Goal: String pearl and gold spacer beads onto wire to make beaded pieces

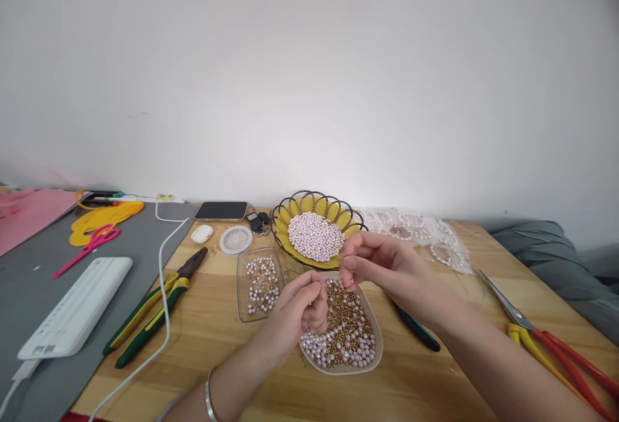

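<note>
Over the left edge of a pale tray (378, 352) of gold and pearly beads, my left hand (302, 306) is closed, thumb against the curled fingers. Whatever it pinches is too small to make out. My right hand (374, 261) hovers above the tray's far right side, thumb and forefinger pinched together. A tiny shiny bit shows below its fingertips, too small to name. Behind the hands stands a yellow basket (280, 241) with a black wire rim, holding pearly beads (315, 236). Left of my left hand lies a clear dish (240, 296) with pearl-and-gold pieces (264, 283).
Pliers (159, 309), a white cable (162, 280) and a power bank (77, 306) lie at left. A spool (236, 239), earbud case (202, 234) and phone (221, 210) sit behind. Bagged pearl strands (416, 229) and large scissors (520, 325) lie at right; a dark-handled tool (416, 327) is under my right arm.
</note>
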Available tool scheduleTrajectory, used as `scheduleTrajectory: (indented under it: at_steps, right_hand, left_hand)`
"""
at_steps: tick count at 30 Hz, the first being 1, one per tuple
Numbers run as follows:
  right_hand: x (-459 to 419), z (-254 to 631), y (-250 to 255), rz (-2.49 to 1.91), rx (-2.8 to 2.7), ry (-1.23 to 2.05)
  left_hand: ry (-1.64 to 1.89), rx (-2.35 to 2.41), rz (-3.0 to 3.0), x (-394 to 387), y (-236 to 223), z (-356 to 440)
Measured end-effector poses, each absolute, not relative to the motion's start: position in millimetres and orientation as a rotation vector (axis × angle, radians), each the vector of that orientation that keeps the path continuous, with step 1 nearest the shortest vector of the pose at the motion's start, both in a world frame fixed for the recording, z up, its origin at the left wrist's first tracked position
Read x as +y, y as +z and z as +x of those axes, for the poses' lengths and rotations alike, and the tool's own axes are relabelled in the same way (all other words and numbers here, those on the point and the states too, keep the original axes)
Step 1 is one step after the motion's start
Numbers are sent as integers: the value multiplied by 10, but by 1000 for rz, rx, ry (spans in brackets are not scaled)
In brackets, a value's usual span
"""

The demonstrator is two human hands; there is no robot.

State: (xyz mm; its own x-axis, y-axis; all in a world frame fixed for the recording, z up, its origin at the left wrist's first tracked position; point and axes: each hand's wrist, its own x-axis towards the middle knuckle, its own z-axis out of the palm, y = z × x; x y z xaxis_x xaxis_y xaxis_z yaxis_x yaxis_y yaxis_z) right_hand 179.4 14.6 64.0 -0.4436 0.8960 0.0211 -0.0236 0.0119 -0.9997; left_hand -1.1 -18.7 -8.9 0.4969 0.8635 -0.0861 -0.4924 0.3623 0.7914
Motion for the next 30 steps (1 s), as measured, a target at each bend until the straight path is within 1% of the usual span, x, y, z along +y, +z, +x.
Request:
scheduleTrajectory:
  at_steps: [12, 27, 30]
  right_hand:
    - [161, 1827, 593, -824, -1485, 1597]
    - [157, 1812, 602, -828, -1521, 1600]
    - [168, 1795, 588, -890, -1586, 1502]
  left_hand:
    - [932, 550, 793, -193, -94, -18]
    - [934, 532, 814, -194, -81, -16]
    - [935, 508, 813, -196, -80, -23]
